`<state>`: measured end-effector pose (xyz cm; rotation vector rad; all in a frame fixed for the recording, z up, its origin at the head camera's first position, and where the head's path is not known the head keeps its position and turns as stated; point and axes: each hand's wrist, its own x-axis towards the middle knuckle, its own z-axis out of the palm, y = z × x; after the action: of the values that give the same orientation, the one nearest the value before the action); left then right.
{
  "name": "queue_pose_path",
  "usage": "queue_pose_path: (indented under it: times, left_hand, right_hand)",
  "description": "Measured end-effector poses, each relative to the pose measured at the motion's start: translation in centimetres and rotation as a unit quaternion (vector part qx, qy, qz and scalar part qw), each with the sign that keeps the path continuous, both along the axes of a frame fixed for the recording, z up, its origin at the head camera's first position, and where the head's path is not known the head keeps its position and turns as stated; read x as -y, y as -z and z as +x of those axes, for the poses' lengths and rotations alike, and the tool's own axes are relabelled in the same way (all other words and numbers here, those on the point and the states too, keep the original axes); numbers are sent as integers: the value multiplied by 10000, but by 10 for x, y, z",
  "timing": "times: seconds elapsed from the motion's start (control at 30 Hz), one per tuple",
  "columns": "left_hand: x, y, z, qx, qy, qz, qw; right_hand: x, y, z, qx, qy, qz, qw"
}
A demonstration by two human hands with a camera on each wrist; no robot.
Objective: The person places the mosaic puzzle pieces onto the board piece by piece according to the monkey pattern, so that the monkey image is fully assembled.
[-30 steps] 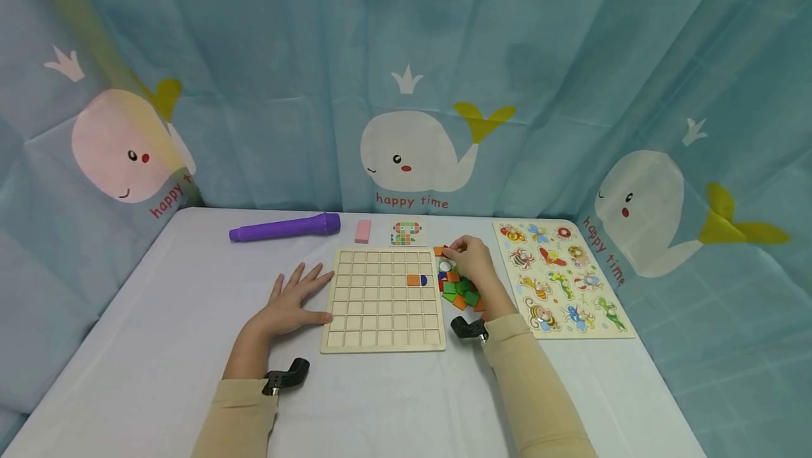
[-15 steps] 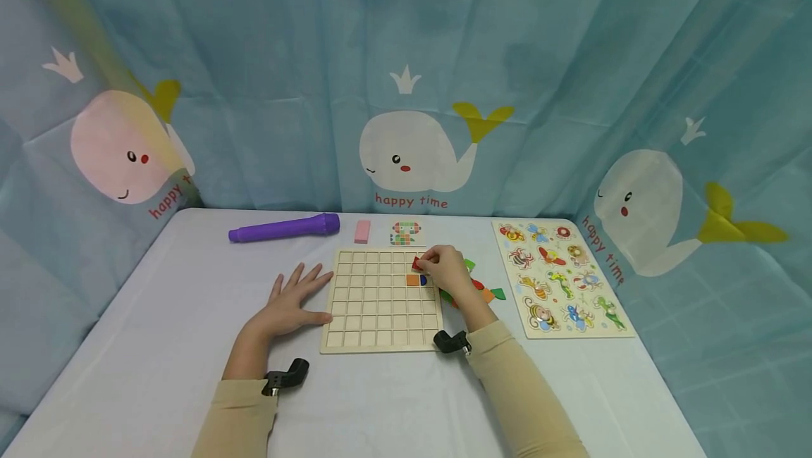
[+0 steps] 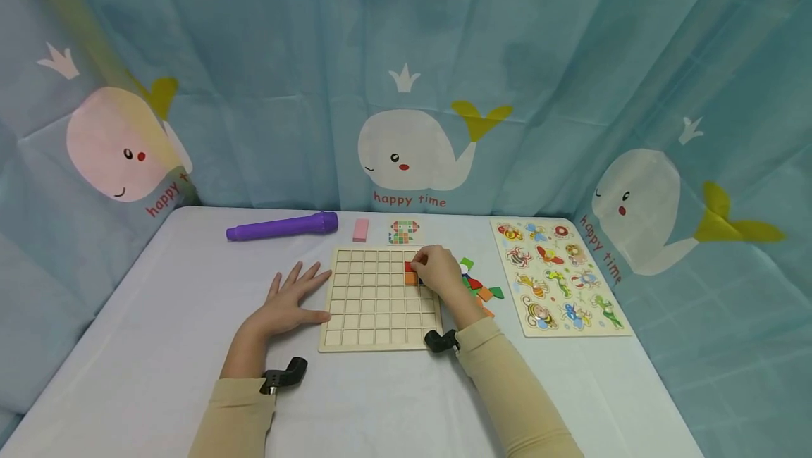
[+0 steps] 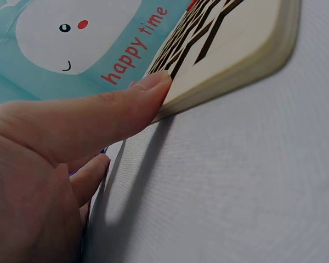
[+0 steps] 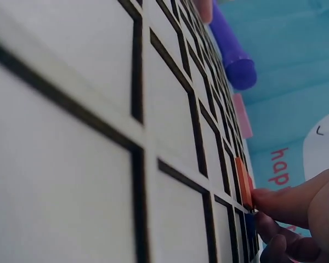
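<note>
A wooden grid board (image 3: pixel 374 310) lies on the table. Spread out at its left edge, my left hand (image 3: pixel 287 308) touches it with straight fingers; in the left wrist view the thumb (image 4: pixel 148 82) rests on the board's rim. Over the board's upper right, my right hand (image 3: pixel 439 273) pinches a red square tile (image 3: pixel 409 266) at the cell behind the orange square tile (image 3: pixel 411 278). The right wrist view shows the thumb against the red tile, mostly behind the orange one. A dark blue piece (image 5: pixel 250 223) sits beside the orange tile, largely covered by my hand in the head view.
Loose coloured tiles (image 3: pixel 485 294) lie right of the board, partly behind my right hand. Farther right is an animal puzzle board (image 3: pixel 528 314). Along the back are a purple stick (image 3: pixel 282 227), a pink block (image 3: pixel 361 230) and a pattern card (image 3: pixel 404 232).
My right hand has gone left from the loose tiles to the board, bringing the red tile to a cell behind the orange one. The loose pile has shifted. My left hand stays put.
</note>
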<state>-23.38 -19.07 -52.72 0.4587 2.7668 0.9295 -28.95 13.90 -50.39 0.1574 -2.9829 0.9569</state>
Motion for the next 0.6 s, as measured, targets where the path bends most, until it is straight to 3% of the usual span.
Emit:
queue_pose_path:
  times: [0.27, 0.6]
  left_hand:
    - [-2, -1, 0, 48, -1, 31, 10000]
    - [2, 3, -3, 38, 23, -36, 10000]
  right_hand:
    - [-4, -4, 5, -48, 74, 141, 9999]
    - [-20, -23, 27, -70, 303, -308, 9990]
